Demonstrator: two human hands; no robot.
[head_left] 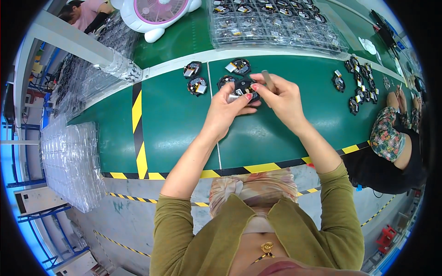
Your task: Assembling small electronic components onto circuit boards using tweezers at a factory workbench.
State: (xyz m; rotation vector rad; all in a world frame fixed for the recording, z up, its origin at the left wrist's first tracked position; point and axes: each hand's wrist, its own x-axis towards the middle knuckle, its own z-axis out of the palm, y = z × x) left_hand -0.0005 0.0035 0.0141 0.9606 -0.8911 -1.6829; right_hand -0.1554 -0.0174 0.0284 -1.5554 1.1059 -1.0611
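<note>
Above the green table, my left hand (222, 109) grips a round black electronic module (244, 86) between thumb and fingers. My right hand (286, 102) is closed around a slim, flat, greyish tool (267, 79), whose upper end sticks out past the fingers. That hand's thumb and fingertips meet the module's right side; the tool's lower end is hidden. Just behind my hands lie another module (240, 66) with a silvery battery-like block and a partly covered one (225, 82). To their left rest two more, a farther module (192, 69) and a nearer module (197, 86).
Clear plastic trays (276, 34) filled with modules stand at the back, beside a white-and-pink fan (159, 11). Several modules (360, 83) lie at the right near a co-worker's floral sleeve (387, 135). Stacked empty trays (73, 161) and a metal post (122, 66) are left.
</note>
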